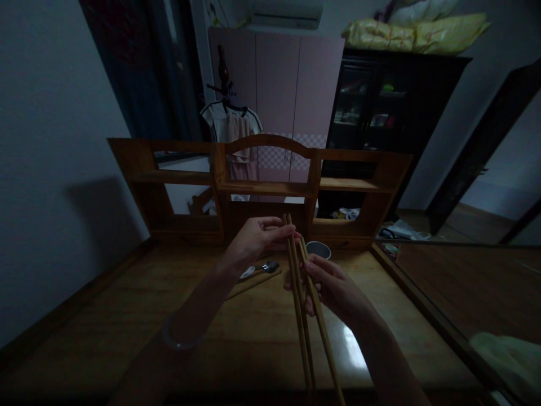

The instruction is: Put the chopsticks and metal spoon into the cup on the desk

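Note:
Several long wooden chopsticks (pixel 299 307) are held up over the wooden desk, their near ends pointing toward me. My left hand (pixel 260 239) is closed, pinching a pair of them near the far end between thumb and fingers. My right hand (pixel 338 287) is closed around another chopstick or pair (pixel 321 321), just right of the first ones; how many it holds is hard to make out. Beyond my right hand stands a round grey bowl (pixel 319 249). Left of the chopsticks lie spoons (pixel 270 267), with more chopsticks (pixel 253 283) beside them on the desk.
A wooden shelf unit (pixel 264 187) borders the desk's far side. A raised ledge (pixel 422 310) runs along the right. A white wall (pixel 63 169) bounds the left. Behind are a pink wardrobe (pixel 276 84), a dark cabinet (pixel 393 113) and clothes (pixel 236 127) on a rack.

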Demonstrator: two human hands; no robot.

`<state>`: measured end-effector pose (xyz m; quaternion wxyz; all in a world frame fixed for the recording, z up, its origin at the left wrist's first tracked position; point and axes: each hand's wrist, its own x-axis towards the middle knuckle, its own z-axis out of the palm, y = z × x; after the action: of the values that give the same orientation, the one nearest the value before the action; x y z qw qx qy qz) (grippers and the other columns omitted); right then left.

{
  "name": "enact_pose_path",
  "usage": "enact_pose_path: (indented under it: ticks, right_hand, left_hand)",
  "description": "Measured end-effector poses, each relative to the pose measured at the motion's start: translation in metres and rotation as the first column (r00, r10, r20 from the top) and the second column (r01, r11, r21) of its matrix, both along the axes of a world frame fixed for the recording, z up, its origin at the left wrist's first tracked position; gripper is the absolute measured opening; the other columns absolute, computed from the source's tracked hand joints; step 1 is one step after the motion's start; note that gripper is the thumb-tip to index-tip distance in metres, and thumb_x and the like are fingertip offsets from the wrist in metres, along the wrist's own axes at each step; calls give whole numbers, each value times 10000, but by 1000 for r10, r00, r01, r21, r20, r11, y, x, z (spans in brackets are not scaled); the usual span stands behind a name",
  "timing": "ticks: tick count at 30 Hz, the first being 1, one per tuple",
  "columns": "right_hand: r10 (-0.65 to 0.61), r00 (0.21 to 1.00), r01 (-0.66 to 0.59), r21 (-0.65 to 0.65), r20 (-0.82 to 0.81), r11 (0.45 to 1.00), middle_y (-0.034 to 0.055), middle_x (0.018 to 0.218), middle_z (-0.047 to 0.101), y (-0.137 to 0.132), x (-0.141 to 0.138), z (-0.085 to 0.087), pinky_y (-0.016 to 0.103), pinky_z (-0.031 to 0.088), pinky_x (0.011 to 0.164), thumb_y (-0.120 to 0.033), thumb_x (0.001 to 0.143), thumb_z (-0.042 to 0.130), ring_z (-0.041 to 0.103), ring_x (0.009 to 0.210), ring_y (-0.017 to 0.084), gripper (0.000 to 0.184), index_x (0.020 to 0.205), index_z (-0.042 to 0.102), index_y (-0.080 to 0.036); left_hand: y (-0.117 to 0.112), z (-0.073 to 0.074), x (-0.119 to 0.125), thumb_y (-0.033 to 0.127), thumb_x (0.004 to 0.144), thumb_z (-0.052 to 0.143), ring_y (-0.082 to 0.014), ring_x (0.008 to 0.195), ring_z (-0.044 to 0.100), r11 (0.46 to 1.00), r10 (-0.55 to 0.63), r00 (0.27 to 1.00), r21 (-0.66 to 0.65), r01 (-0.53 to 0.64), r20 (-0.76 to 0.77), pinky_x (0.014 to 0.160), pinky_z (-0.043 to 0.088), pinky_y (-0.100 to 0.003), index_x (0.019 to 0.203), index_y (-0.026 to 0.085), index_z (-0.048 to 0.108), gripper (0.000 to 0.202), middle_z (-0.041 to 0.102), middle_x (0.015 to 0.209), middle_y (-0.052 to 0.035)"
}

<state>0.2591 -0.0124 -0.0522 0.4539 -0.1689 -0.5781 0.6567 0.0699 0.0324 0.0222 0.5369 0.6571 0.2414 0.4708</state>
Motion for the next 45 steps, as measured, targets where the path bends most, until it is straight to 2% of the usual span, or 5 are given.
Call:
enact_pose_path:
  ticks: [18, 28, 32, 37, 45]
  right_hand:
    - [-220, 962, 203, 113, 160, 973, 126, 1060, 603, -3, 12, 7, 379, 528, 579, -405, 940, 503, 642, 673, 227, 287, 1070, 400, -171]
    - [-794, 550, 805, 417, -260, 421, 159, 1001, 630, 9, 84, 84, 455, 520, 814, -374, 912, 571, 637, 909, 285, 279, 988, 459, -131]
    - [-826, 470, 837, 456, -312, 304, 143, 951, 636, -2, 102, 95, 483, 527, 761, -370, 911, 573, 635, 904, 300, 264, 986, 470, -138]
    - [-879, 442, 825, 464, -176, 322, 127, 964, 639, -16, 121, 72, 426, 547, 725, -377, 907, 578, 635, 909, 280, 261, 947, 489, -136]
    - [-921, 367, 858, 431, -129, 281, 86, 925, 643, -16, 155, 54, 234, 544, 688, -396, 874, 614, 645, 838, 173, 270, 980, 562, -153]
  left_hand:
    - [-39, 15, 11, 343, 758, 718, -202, 838, 658, 959, 165, 986, 236, -157, -12, 754, 561, -272, 960, 98, 680, 319, 669, 913, -99]
    - [38, 74, 44, 337, 788, 676, -180, 809, 650, 708, 253, 933, 607, -360, 257, 719, 545, -259, 924, 52, 651, 316, 662, 884, -95]
    - [111, 60, 92, 334, 763, 696, -181, 756, 647, 784, 190, 959, 556, -277, 211, 691, 539, -277, 920, 49, 654, 329, 660, 860, -113]
    - [180, 23, 133, 202, 723, 716, -197, 713, 640, 941, 203, 965, 239, -240, 168, 646, 544, -326, 839, 26, 615, 234, 644, 825, -120]
    - [195, -16, 141, 200, 735, 720, -170, 708, 629, 975, 192, 981, 111, -195, 37, 594, 513, -246, 871, 13, 607, 257, 644, 844, -135]
